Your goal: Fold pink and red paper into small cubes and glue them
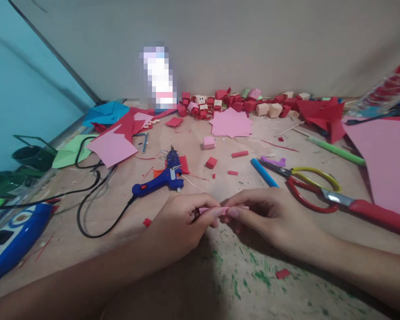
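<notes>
A narrow pink paper strip [238, 208] is stretched between my two hands, low over the front of the table. My left hand [188, 218] pinches its left part between thumb and fingers. On the other side my right hand [270, 215] pinches the strip the same way, the thumbs close together. Parts of the strip are hidden behind the fingers. Beyond the hands sit a pink paper cube [208, 142] and a small red paper cube [211, 162]. Short red paper pieces [240, 154] lie to their right.
A blue glue gun [160, 180] with a black cord lies left of centre. Scissors [306, 182], a blue stick [264, 173] and a red-handled tool [370, 211] are at right. Folded paper cubes [220, 104] line the wall near a glowing phone [160, 78]. Pink sheets [231, 123] lie about.
</notes>
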